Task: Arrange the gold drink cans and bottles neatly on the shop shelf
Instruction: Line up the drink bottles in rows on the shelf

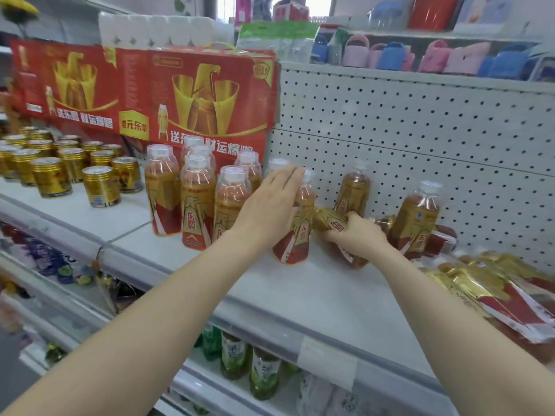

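Several gold cans point(51, 175) stand in rows at the left of the white shelf point(315, 295). Beside them a cluster of upright gold-and-red bottles point(198, 202) stands in the middle. My left hand point(270, 202) lies with straight fingers against an upright bottle point(295, 235), next to the cluster. My right hand point(357, 235) grips a bottle lying on its side point(330, 222). Two more bottles stand upright further right, one by the pegboard point(353, 190) and one nearer point(416, 217). More bottles lie flat at the far right point(495, 283).
Red and gold drink cartons point(195, 100) stand behind the cans and bottles. A white pegboard point(420, 130) backs the shelf. Green drink bottles point(264, 373) fill the shelf below. Slippers point(390, 55) sit on the upper shelf.
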Demonstrator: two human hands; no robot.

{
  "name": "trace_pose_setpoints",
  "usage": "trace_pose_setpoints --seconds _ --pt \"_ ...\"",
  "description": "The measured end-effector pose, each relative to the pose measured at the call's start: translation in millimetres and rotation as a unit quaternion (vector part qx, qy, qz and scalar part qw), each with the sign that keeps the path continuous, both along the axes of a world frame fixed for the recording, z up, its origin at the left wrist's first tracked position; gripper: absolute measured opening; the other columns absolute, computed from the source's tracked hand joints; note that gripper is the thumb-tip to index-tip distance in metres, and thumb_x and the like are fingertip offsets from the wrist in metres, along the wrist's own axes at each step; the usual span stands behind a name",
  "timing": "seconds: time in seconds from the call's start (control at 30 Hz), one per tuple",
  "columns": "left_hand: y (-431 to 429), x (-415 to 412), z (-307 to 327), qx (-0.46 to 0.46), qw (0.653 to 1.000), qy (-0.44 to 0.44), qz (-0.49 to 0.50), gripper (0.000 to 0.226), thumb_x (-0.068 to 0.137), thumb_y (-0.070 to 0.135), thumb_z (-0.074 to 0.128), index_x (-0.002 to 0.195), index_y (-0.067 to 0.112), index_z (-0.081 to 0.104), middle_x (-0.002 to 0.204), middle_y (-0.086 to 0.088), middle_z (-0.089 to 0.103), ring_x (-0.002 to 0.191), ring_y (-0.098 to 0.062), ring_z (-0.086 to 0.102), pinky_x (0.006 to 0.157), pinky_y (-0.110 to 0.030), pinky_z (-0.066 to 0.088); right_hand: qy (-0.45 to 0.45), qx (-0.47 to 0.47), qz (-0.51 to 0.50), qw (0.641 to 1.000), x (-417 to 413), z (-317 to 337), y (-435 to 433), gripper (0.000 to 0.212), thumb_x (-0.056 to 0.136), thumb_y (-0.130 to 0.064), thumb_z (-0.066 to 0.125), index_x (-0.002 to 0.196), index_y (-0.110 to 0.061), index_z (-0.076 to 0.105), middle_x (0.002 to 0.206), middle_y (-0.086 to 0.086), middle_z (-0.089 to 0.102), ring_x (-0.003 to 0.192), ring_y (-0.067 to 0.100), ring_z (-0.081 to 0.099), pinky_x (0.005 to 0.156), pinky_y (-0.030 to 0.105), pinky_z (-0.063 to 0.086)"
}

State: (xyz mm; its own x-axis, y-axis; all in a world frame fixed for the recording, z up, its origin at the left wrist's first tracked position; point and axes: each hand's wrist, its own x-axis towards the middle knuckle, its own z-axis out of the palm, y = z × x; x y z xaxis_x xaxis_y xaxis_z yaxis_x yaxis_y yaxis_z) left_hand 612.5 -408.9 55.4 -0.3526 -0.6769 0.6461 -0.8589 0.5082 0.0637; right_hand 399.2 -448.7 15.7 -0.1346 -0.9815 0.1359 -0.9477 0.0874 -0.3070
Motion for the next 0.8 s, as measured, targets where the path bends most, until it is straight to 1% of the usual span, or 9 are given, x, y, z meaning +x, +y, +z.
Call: trace_pose_setpoints --seconds 0.07,0.17,0.27,0.33,0.53,0.63,0.7,0.77,0.8 --pt "-1.7 0.4 0.6 0.006 1.000 0.006 -0.010 0.071 0.092 0.019 0.063 0.152 0.008 0.026 0.156 -0.008 0.031 0.143 -0.025 0.028 0.118 -0.034 0.023 -0.133 -0.026 -0.015 0.991 -2.7 1.6 10.9 0.061 0.079 -0.060 0.062 0.121 -0.016 0.050 0.105 0.005 0.064 0.096 0.028 0.062 0.079 0.039 0.052" --pt "-4.2 0.9 2.3 0.014 0.999 0.024 -0.023 0.068 0.091 0.018 0.064 0.149 0.009 0.030 0.154 -0.008 0.033 0.142 -0.025 0.031 0.117 -0.036 0.028 -0.356 -0.082 -0.005 0.931 -2.0 6.5 28.9 0.047 0.085 -0.041 0.070 0.119 -0.021 0.046 0.106 0.001 0.063 0.091 0.016 0.063 0.077 0.036 0.053" --pt "-3.3 1.9 2.3 0.018 0.999 0.033 -0.030 0.068 0.091 0.017 0.065 0.149 0.009 0.030 0.154 -0.008 0.032 0.141 -0.026 0.034 0.115 -0.038 0.032 -0.414 -0.143 0.007 0.899 2.4 10.0 40.3 0.052 0.082 -0.025 0.077 0.122 -0.022 0.043 0.104 -0.006 0.061 0.089 0.006 0.060 0.070 0.026 0.047" --pt "-3.7 3.3 1.9 0.023 0.999 0.034 -0.036 0.069 0.091 0.017 0.066 0.149 0.010 0.030 0.154 -0.008 0.032 0.139 -0.026 0.036 0.112 -0.038 0.035 -0.411 -0.162 0.001 0.897 6.0 7.1 43.4 0.057 0.080 -0.023 0.079 0.122 -0.022 0.041 0.107 -0.004 0.060 0.093 0.011 0.061 0.075 0.028 0.047" --pt "-7.2 9.2 2.1 0.024 0.998 0.026 -0.054 0.071 0.091 0.015 0.065 0.150 0.011 0.028 0.156 -0.006 0.029 0.140 -0.025 0.036 0.109 -0.038 0.039 -0.329 -0.162 0.012 0.930 17.9 2.5 48.1 0.062 0.078 -0.029 0.081 0.125 -0.023 0.041 0.116 -0.001 0.060 0.105 0.017 0.061 0.091 0.039 0.054" --pt "-8.7 9.3 1.2 0.016 0.997 0.029 -0.065 0.070 0.090 0.013 0.066 0.149 0.009 0.030 0.154 -0.006 0.031 0.139 -0.025 0.036 0.106 -0.037 0.040 -0.286 -0.172 0.019 0.943 18.7 9.7 51.0 0.065 0.078 -0.034 0.081 0.127 -0.026 0.039 0.116 -0.006 0.060 0.108 0.016 0.062 0.087 0.032 0.053" --pt "-10.3 9.0 0.0 0.012 0.997 0.031 -0.069 0.070 0.090 0.013 0.066 0.149 0.009 0.030 0.154 -0.006 0.031 0.139 -0.025 0.036 0.108 -0.035 0.039 -0.243 -0.211 0.014 0.947 19.9 21.0 52.3 0.080 0.079 -0.037 0.080 0.142 -0.026 0.033 0.117 -0.009 0.058 0.106 0.013 0.061 0.084 0.029 0.051" --pt "-11.1 8.4 -0.6 0.010 0.997 0.034 -0.069 0.069 0.090 0.013 0.066 0.149 0.009 0.030 0.154 -0.007 0.030 0.137 -0.026 0.038 0.107 -0.035 0.039 -0.180 -0.246 0.019 0.952 20.4 33.4 48.5 0.089 0.079 -0.038 0.078 0.149 -0.031 0.023 0.119 -0.008 0.059 0.101 0.011 0.061 0.085 0.034 0.053" --pt "-10.9 8.1 -0.5 0.011 0.997 0.036 -0.069 0.069 0.090 0.013 0.066 0.149 0.009 0.031 0.153 -0.007 0.031 0.135 -0.027 0.040 0.106 -0.035 0.040 -0.153 -0.248 0.030 0.956 20.8 37.8 45.8 0.086 0.079 -0.036 0.077 0.148 -0.033 0.024 0.115 -0.006 0.063 0.096 0.012 0.062 0.084 0.037 0.055"
